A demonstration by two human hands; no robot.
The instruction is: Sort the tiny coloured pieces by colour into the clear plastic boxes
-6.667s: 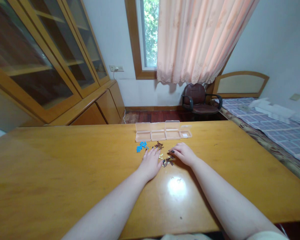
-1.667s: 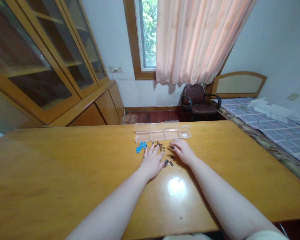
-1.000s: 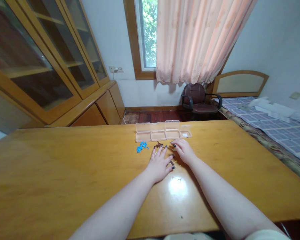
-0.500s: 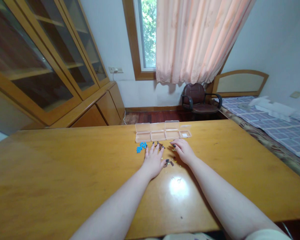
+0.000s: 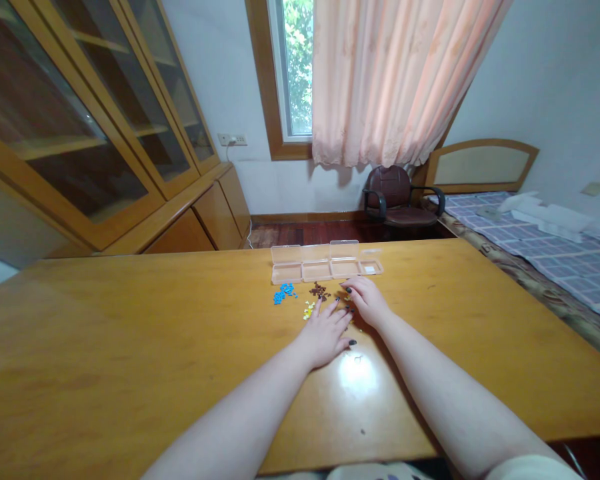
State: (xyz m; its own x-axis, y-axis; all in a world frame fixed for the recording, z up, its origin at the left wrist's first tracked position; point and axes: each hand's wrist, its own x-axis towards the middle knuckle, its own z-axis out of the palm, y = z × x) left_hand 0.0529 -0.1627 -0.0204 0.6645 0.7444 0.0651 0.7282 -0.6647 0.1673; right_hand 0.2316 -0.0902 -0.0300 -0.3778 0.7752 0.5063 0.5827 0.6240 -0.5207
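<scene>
While the left hand (image 5: pixel 325 335) lies palm-down on or just above the wooden table (image 5: pixel 130 367), its fingers are spread wide, aimed away from the wearer. Right hand (image 5: pixel 369 303) curled, thumb near index finger; cannot tell whether anything is pinched. Few yellowish bits (image 5: pixel 347 299) just beside its fingertips. Blue pieces (image 5: pixel 283 293): loose pile, leftmost. Brown pieces (image 5: pixel 319 291): pile at the left hand's fingertips; contact unclear. Yellow pieces (image 5: pixel 309 311): small cluster just left of the left hand's fingers, nearer the wearer than the brown. Clear plastic compartment box (image 5: pixel 302 272): beyond the piles, four compartments in a row, lids opened toward the far side; white label (image 5: pixel 369 269) at the rightmost.
</scene>
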